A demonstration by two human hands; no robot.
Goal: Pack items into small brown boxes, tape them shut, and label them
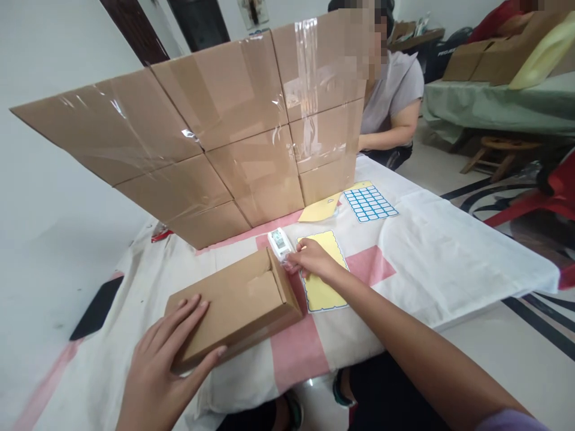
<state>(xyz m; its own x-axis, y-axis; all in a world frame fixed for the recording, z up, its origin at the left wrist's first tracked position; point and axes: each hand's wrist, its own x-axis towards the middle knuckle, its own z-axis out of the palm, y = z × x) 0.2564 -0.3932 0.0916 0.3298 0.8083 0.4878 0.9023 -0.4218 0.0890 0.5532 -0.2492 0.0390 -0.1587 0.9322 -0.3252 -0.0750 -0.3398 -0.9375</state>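
Observation:
My left hand (168, 350) grips the near left end of a closed brown cardboard box (238, 293). Its fingers lie over the top and its thumb is against the front side. Just past the box's right end, my right hand (312, 258) pinches the lower end of a small white item (279, 240) with a grey-green panel, which looks partly wrapped in clear plastic. What exactly it is I cannot make out. Under that hand lies a yellow sheet (330, 290) with a blue scalloped border, flat on the pink-and-white tablecloth (299, 353).
A tall taped cardboard partition (251, 137) stands across the table. By its right end lie a blue-lined label sheet (371, 203) and another yellow paper (320, 209). A black phone-like slab (96, 308) is at left. Behind the partition sits another person (399, 90); a wooden stool (498, 152) stands beyond.

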